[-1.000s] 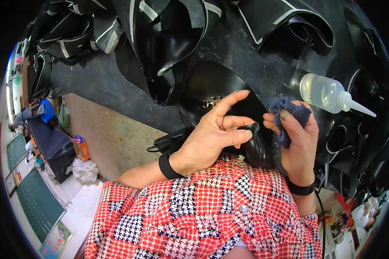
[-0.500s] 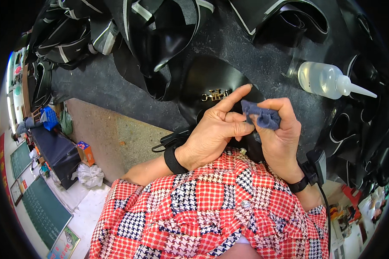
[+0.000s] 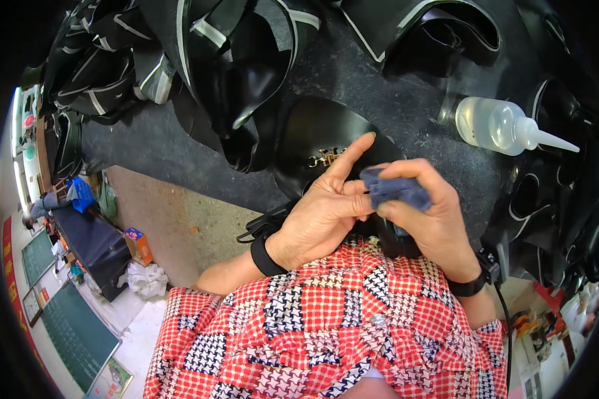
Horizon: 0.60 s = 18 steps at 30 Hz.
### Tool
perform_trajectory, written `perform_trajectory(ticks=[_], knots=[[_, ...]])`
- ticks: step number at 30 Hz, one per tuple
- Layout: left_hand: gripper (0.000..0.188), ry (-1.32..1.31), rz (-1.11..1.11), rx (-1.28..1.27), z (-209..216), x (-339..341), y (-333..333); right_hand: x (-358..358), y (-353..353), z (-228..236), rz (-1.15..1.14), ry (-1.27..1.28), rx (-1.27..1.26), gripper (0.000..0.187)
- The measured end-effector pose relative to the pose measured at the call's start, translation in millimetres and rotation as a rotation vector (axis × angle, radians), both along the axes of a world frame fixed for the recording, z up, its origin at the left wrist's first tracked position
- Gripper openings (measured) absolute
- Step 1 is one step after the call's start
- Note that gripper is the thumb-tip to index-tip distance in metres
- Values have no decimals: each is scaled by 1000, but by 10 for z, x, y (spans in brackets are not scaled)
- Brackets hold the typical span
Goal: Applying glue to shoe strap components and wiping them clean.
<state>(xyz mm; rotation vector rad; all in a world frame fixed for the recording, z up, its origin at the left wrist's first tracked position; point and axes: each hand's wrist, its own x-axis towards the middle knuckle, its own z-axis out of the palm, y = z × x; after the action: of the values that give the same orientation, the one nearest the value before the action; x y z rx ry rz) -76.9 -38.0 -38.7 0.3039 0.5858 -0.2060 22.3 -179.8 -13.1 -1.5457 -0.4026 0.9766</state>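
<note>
In my right hand (image 3: 424, 213) a blue-grey cloth (image 3: 400, 193) is pinched between thumb and fingers, bunched up close to my left thumb. My left hand (image 3: 323, 216) has its index finger stretched out and its thumb and other fingers closed on a glossy black leather piece (image 3: 316, 123). Gold-coloured metal fittings (image 3: 325, 158) sit on that leather beside the index finger. Part of the piece is hidden under my hands, and its lower part (image 3: 399, 245) shows below them, against my checked shirt.
A clear squeeze bottle (image 3: 491, 126) with a pointed nozzle lies on the dark worktable (image 3: 373, 90) to the right. Black leather parts with pale edge strips (image 3: 236, 66) are heaped along the back, left and right. A cable (image 3: 504, 312) hangs from my right wrist.
My right hand and the cloth have moved left and slightly down, up against my left thumb. My left hand keeps nearly the same pose, and the view has shifted a little.
</note>
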Motion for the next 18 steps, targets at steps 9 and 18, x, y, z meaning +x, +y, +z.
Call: perform_trajectory(ticks=[9, 18], knots=[[81, -66, -2, -38, 89, 18, -47, -147, 82, -103, -275, -487, -4, 25], [82, -64, 11, -154, -30, -24, -2, 132, -89, 16, -420, 495, 297, 28]])
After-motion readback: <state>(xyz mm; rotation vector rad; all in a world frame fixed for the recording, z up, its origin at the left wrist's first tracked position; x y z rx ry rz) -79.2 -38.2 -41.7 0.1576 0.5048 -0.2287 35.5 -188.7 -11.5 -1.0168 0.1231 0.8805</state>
